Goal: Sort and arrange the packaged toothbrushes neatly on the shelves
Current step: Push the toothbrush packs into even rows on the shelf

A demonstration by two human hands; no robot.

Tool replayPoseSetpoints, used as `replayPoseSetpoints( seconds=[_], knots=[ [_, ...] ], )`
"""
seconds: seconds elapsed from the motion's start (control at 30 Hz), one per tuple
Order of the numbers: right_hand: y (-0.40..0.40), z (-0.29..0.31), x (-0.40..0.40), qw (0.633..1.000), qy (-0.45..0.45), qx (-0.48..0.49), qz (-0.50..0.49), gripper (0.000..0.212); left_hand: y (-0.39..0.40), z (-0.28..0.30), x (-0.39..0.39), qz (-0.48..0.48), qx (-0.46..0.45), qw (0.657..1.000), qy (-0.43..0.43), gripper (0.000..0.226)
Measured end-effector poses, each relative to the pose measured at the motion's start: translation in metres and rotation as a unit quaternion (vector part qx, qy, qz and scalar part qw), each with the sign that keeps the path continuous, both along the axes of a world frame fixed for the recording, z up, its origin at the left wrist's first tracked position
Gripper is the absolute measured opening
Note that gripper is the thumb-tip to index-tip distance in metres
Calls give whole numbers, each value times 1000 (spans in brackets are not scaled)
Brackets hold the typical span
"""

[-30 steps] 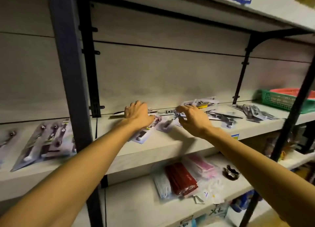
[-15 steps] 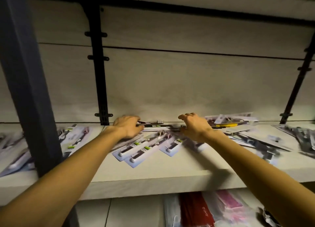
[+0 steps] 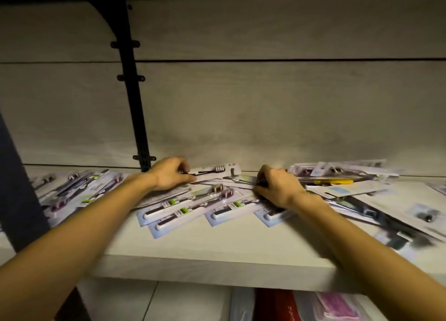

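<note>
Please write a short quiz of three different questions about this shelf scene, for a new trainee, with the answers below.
1. True or false: both hands are at the back of the shelf, on the toothbrush packs.
2. What lies just right of the right hand? A. a yellow item B. a green basket C. a red cup
3. Fill in: the black bracket stands behind the ____ hand.

Key
1. true
2. A
3. left
</note>
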State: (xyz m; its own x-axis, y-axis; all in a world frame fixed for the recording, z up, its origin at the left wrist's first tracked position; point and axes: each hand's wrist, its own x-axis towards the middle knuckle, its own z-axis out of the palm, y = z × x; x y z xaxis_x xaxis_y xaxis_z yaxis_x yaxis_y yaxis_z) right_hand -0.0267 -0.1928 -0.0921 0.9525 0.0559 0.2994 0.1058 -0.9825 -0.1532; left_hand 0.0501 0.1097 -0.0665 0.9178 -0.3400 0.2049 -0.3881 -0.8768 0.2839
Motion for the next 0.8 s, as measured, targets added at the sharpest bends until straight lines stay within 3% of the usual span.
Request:
replayPoseSetpoints(
  seconds=[0.13, 0.33, 0.47, 0.53, 0.67, 0.8],
  knots=[
    [0, 6, -2, 999, -34, 39, 6, 34, -1, 3, -7, 11, -59, 998, -26, 32],
    [3, 10, -6, 995, -68, 68, -5, 66, -4, 14, -22, 39, -190, 976, -98, 53],
    [4, 15, -9, 994, -83, 60, -26, 45, -8, 28, -34, 38, -298, 946, -121, 53],
    [4, 17, -9, 989, -91, 107, -36, 36, -9, 32, -42, 44, -335, 933, -123, 39],
    [4, 24, -11, 970, -82, 228, -22, 43, -11, 33, -61, 48, -431, 896, -91, 31],
    [18, 27, -25, 908, -56, 408, 75, 42, -10, 31, -83, 46, -507, 860, -29, 37]
  ],
)
